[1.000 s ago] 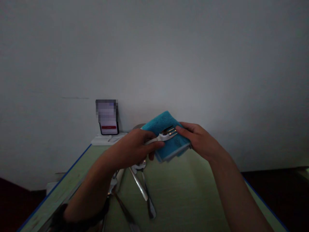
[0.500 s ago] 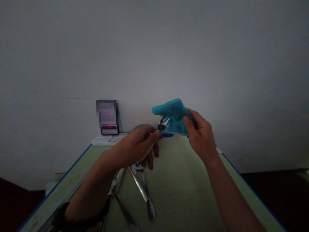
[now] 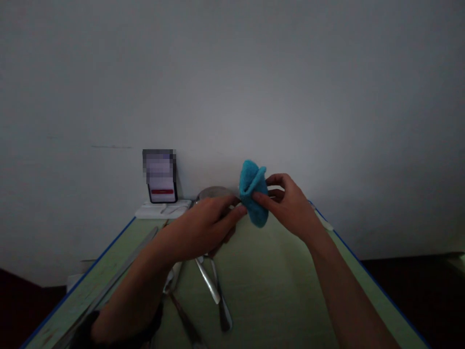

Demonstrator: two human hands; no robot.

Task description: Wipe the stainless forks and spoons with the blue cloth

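My left hand (image 3: pixel 209 223) is closed on the handle of a metal fork, held above the green table (image 3: pixel 276 291). The fork's head is hidden inside a blue cloth (image 3: pixel 253 191). My right hand (image 3: pixel 288 206) pinches that cloth folded around the fork's tines, thumb on the near side and fingers behind. Both hands meet in mid-air over the far middle of the table.
Several spoons and other cutlery (image 3: pixel 214 286) lie on the table below my left hand. A phone (image 3: pixel 161 175) stands against the wall on a white block (image 3: pixel 160 211) at the far left. A round metal dish (image 3: pixel 214 194) sits behind my hands. The table has blue edges.
The cloth went from lying flat under the fork to being folded around its tines by my right hand. The fork's head is now covered. My hands came closer together.
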